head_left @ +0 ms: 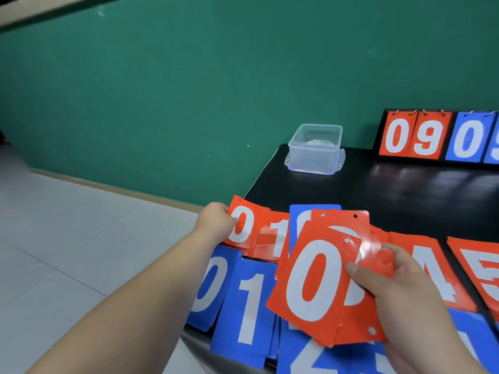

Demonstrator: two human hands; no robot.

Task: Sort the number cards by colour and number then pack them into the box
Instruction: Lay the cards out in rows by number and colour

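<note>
L hand (216, 220) pinches the red 0 card (241, 225) at the 9 o'clock end of the red row on the black tabletop (378, 190), w/ red 1 (272, 238) just beside it. R hand (391, 287) grips a fanned stack of red cards (310, 279), 0 on top, thumb across its face. Red 4 (432, 268) & red 5 (480, 273) lie at the stack's 3 o'clock, blue 0 (208, 287) & blue 1 (248, 306) at its 8 o'clock. Clear box (314, 149) sits lidless at 12 o'clock, well apart from the cards, w/ a flip scoreboard (432, 139) at its 3 o'clock.
</note>
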